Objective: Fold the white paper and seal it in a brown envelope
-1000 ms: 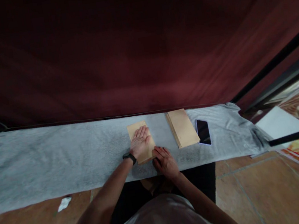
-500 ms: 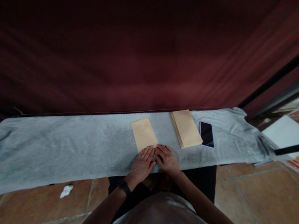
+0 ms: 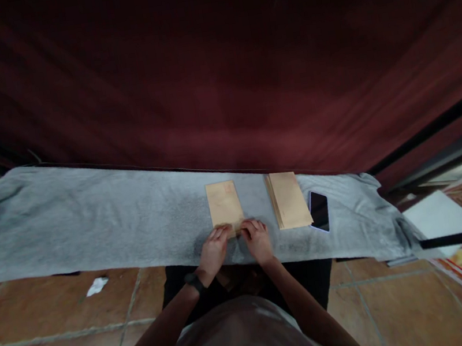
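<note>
A brown paper envelope lies flat on the grey cloth, a small red printed mark at its far right corner. My left hand has its fingers bent and closed on the near left corner of the envelope. At the near right corner, my right hand closes its curled fingers on the edge in the same way. Between the hands the near edge shows, slightly blurred. The fingertips partly cover both near corners.
To the right sits a stack of brown envelopes, with a phone beside it. The grey cloth covers a long narrow surface below a dark red curtain. A crumpled white scrap lies on the tiled floor.
My fingers were stretched flat over the envelope's near edge; now they are curled at its corners. The hands have moved apart, baring the middle of that edge. The view has tilted slightly.
</note>
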`<state>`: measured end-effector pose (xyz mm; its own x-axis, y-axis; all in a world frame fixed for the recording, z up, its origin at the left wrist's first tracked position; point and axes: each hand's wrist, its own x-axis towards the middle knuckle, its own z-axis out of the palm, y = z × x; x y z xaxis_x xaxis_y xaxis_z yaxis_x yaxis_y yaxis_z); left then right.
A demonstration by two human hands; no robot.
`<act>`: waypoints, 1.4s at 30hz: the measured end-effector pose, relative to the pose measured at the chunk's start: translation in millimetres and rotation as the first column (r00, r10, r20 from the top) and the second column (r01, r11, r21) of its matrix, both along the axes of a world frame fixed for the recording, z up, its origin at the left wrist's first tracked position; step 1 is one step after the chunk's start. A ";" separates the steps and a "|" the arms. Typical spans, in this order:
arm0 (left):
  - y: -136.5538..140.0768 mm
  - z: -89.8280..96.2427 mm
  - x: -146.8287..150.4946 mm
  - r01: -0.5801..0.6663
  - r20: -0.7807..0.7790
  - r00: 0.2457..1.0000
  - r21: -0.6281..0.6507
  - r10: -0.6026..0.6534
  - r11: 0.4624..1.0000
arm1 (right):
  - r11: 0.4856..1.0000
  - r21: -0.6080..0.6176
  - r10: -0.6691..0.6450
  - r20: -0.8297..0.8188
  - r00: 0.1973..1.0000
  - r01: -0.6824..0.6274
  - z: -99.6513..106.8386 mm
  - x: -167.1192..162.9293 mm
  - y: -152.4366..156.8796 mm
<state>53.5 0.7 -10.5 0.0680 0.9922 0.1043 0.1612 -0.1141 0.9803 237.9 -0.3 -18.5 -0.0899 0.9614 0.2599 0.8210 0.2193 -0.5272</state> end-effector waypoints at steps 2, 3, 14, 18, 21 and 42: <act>0.2 0.3 0.7 -0.009 0.020 1.000 -0.022 0.009 1.000 | 0.999 0.036 0.007 0.015 1.000 -0.007 -0.8 -6.4 -2.4; 0.0 0.2 1.1 -0.010 0.028 1.000 -0.034 0.011 0.999 | 0.998 0.052 0.030 0.018 0.999 -0.030 -1.9 -10.6 -5.2; -25.9 -2.4 -17.6 0.137 -0.337 0.934 0.028 -0.120 0.990 | 0.971 0.048 0.215 0.235 0.948 -0.233 -13.9 -23.3 -41.1; -32.3 -0.9 -25.0 0.288 -0.769 0.638 0.215 -0.020 0.933 | 0.971 0.060 0.204 0.296 0.933 -0.231 -13.3 -9.5 -37.5; -34.7 -2.7 -27.4 0.323 -0.869 0.491 0.254 0.068 0.912 | 0.975 0.054 0.188 0.319 0.929 -0.216 -13.0 -0.8 -35.9; 17.1 -6.3 1.8 -0.390 -0.182 0.912 -0.117 0.367 0.913 | 0.998 -0.055 0.003 0.345 0.938 0.017 2.2 -36.8 -28.0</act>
